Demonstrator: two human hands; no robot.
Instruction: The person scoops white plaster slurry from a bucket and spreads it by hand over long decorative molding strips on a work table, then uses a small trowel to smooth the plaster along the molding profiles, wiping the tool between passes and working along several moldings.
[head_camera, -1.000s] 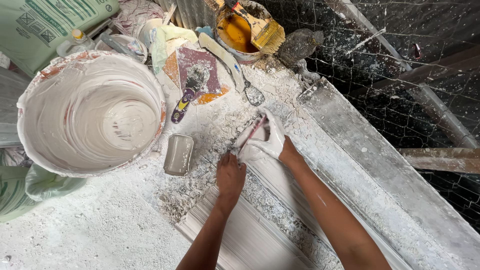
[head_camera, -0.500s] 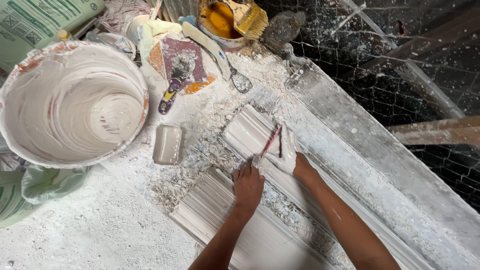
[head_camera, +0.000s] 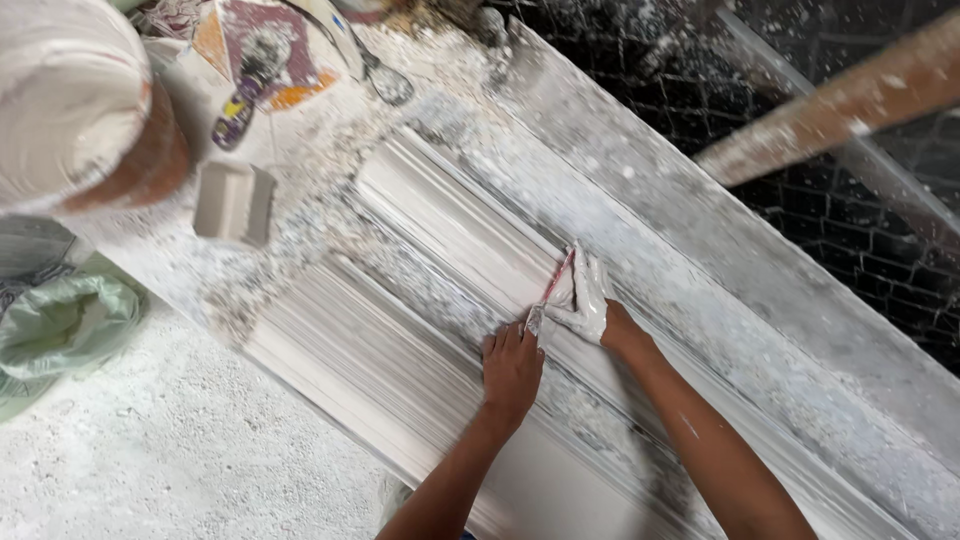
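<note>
Lying diagonally across the dusty bench, the white plaster moulding (head_camera: 420, 300) was being pressed flat by the left hand (head_camera: 512, 368), fingers spread open, nothing gripped. A thin red-handled scraper (head_camera: 552, 292) was pinched by the plaster-caked right hand (head_camera: 588, 305) against a groove. A small rectangular tub (head_camera: 235, 203) and bucket (head_camera: 80, 110) were parked further up-left.

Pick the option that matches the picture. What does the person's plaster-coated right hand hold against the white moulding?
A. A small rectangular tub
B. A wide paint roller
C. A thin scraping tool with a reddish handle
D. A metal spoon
C. The right hand grips a thin scraping tool with a reddish handle, its tip on the white moulding beside the left hand.
</note>
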